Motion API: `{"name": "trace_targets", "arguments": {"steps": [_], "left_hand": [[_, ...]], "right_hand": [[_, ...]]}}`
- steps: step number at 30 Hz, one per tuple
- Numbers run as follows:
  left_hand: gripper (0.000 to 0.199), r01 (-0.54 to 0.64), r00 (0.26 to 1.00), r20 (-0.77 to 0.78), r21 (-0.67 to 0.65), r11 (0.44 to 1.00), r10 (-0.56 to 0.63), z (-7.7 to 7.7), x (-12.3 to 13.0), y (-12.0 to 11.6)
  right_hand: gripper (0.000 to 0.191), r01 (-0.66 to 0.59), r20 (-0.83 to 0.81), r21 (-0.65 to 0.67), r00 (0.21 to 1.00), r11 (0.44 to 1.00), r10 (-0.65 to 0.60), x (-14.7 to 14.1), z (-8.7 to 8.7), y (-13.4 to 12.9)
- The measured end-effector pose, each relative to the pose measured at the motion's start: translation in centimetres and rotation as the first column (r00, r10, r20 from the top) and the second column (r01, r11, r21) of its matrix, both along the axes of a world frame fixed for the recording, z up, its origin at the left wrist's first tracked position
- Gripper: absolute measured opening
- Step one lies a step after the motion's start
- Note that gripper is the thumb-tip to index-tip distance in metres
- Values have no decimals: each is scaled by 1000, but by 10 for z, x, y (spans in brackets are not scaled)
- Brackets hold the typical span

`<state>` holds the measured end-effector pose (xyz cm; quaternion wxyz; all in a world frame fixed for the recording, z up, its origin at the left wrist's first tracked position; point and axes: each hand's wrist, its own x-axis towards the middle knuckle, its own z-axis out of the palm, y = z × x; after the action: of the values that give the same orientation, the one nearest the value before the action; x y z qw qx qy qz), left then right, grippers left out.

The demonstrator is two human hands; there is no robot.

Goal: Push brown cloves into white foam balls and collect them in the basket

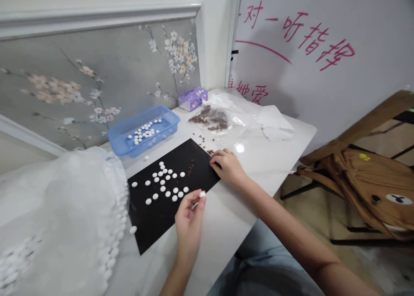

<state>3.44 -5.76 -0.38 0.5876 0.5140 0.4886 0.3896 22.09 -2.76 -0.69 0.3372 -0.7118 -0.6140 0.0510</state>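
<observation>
My left hand [190, 216] pinches a small white button-like disc [202, 194] between thumb and fingertips, just above the near edge of a black sheet [158, 227]. My right hand [229, 166] is at the sheet's right corner, its fingers curled and brought together low over the surface. Whatever is between those fingertips is too small or hidden to make out. Several white discs [162, 182] lie scattered on the black sheet. A few tiny brown pieces [190, 169] rest on its right part, and more loose brown bits [203, 139] lie on the table beyond it.
Behind the sheet stands a blue plastic basket [119, 147] with white discs inside. A clear bag of brown pieces [215, 117] and a purple tissue pack [193, 98] are at the back. At left bulges a large bag of white discs [74, 192]. A brown backpack [365, 188] sits at right.
</observation>
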Motion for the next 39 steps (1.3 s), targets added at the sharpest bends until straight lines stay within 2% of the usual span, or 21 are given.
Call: {"name": "trace_targets", "arguments": {"steps": [2,4,5,7,9,11,12,14,24,31,39], "left_hand": [[27,-19,1000,5,-3,1000,19,1,-1,3],[28,-31,999,17,-13,999,31,1,-3,4],[30,-33,999,23,-14,999,33,1,-3,4],[33,-35,999,40,-8,999,35,0,-3,4],[31,-32,998,59,-4,999,32,-1,-3,5],[25,-14,998,68,-2,1000,14,-2,-3,5],[24,-2,998,65,-3,1000,2,-2,-4,5],[24,13,999,48,-15,1000,-12,-2,-4,6],[26,-15,998,57,-63,998,18,-2,-4,6],[25,-17,997,78,-77,997,23,-4,-5,6],[27,-35,996,80,-91,995,42,-4,-5,6]], "right_hand": [[12,-17,-46,49,999,999,20,-4,5,-5],[13,-92,-191,135,975,987,117,-13,11,-14],[14,-133,-300,177,936,975,183,-19,13,-20],[14,-179,-537,187,805,966,253,-33,17,-31],[19,-195,-746,107,632,975,208,-46,18,-42],[25,-231,-867,38,476,972,147,-54,17,-49],[27,-247,-897,22,423,969,129,-56,17,-52],[30,-261,-922,10,371,965,110,-57,15,-54],[29,-279,-946,15,306,960,104,-54,13,-55],[29,-277,-939,15,326,961,108,-55,11,-56],[33,-269,-951,3,298,963,86,-54,9,-56]]}}
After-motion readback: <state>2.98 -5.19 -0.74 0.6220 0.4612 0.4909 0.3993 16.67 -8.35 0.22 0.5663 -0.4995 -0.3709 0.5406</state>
